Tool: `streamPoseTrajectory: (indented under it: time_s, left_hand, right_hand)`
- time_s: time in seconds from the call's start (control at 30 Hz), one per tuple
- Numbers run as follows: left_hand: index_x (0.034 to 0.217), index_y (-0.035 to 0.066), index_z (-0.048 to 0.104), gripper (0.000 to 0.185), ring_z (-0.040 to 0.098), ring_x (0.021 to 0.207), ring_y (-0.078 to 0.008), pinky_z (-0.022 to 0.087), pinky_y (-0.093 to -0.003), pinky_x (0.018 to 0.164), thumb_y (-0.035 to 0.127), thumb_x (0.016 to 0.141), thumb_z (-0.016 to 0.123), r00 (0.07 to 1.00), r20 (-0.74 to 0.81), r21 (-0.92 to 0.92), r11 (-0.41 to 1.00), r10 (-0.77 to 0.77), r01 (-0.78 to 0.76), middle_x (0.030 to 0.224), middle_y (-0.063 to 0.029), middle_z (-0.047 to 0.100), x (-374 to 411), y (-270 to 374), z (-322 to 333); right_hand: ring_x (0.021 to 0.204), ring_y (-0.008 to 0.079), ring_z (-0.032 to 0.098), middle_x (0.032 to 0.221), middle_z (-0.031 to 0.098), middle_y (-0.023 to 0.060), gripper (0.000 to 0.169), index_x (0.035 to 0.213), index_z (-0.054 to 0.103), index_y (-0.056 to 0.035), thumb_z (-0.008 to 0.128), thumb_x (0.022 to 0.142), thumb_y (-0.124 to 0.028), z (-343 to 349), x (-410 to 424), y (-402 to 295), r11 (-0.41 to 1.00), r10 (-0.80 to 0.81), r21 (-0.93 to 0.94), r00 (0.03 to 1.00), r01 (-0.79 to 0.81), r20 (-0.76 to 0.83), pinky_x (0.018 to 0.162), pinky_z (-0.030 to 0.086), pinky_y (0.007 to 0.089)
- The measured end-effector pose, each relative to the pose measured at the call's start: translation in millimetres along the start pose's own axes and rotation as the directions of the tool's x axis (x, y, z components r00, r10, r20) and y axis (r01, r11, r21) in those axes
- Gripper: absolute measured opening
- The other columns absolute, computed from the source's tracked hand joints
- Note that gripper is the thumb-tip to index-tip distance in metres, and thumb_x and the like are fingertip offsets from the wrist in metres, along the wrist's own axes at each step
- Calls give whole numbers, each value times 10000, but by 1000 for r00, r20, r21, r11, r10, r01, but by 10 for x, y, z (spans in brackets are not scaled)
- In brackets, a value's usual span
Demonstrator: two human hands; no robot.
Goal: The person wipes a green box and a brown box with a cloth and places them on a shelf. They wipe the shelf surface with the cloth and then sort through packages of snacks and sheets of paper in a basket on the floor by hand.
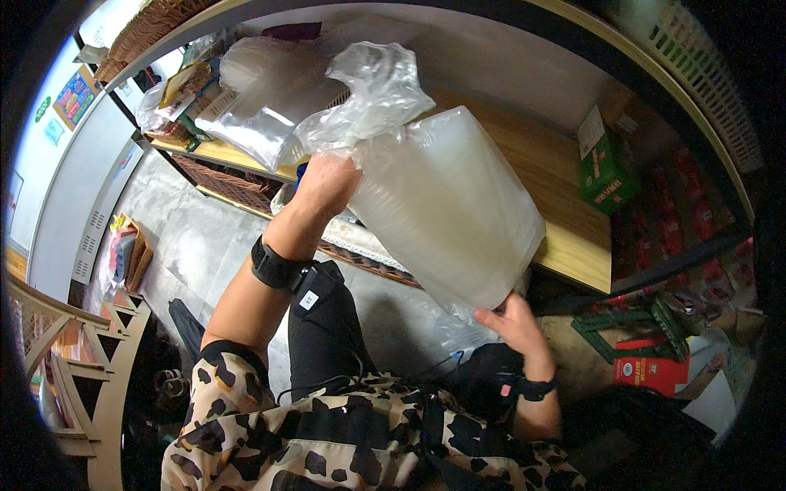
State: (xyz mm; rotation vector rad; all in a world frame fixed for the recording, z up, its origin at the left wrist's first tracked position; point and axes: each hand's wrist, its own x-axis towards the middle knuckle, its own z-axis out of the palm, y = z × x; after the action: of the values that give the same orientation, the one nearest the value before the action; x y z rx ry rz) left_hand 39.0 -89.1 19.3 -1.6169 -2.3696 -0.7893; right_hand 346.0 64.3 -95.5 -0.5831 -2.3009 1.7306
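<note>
A large clear plastic bag (454, 196) with a thick stack of pale, translucent sheets or bags inside is held up in front of me, tilted. My left hand (334, 181) grips its gathered upper end, and the fingers are partly hidden by the crumpled plastic (384, 92). At the lower right corner of the bag is my right hand (513, 322), with the thumb showing and the other fingers partly behind the bag. A crumpled clear plastic piece (460, 328) lies below it.
Behind the bag is a wooden shelf (574, 258) with a green box (608, 175) at its right. More plastic packs (252, 123) stand on the shelf at left, above a wicker basket (221, 178). A red box (651, 368) lies low at right. A slatted beige frame (107, 380) stands at lower left.
</note>
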Motion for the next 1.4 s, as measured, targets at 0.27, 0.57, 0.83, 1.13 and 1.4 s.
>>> streamPoseTrajectory:
  time_s: [0.27,0.57,0.83,1.13,1.4]
  left_hand:
    - [1039,-1,576,262,604,883,-200,472,-304,777,25,779,566,985,-171,-376,921,38,-100,953,-121,643,114,323,-91]
    - [982,17,573,185,582,849,-118,477,-264,761,109,830,624,949,200,-811,584,246,19,908,-56,614,99,824,-61]
    - [954,0,587,300,583,836,-104,481,-233,744,240,788,655,945,52,-980,198,322,-14,910,-50,607,123,642,-315]
    - [1104,-17,539,385,596,873,-117,495,-246,730,174,791,656,965,-131,-955,232,226,-184,977,-41,614,215,659,-472]
    - [1014,35,606,297,583,824,-214,467,-287,734,32,726,675,848,-479,-379,817,228,-434,920,-91,569,480,956,-603]
  right_hand:
    - [1198,263,439,1299,454,119,747,1308,392,-90,770,675,-208,-606,151,-867,902,-204,-430,924,49,-323,886,433,395]
    - [1318,272,301,1461,262,125,1178,1462,79,-141,823,551,-75,-288,509,-430,986,-102,147,982,79,159,1036,327,421]
    - [1358,250,213,1485,208,112,1411,1457,70,-104,907,358,-388,-175,290,-321,995,-96,23,992,95,81,1099,206,392]
    - [1288,297,332,1404,294,213,1341,1436,69,-15,889,442,-386,-36,-72,-839,923,-337,-267,916,276,-216,1061,276,409]
    - [1161,455,358,1342,305,273,1350,1415,68,9,887,417,-385,141,42,-910,681,-595,-719,677,139,-433,980,322,513]
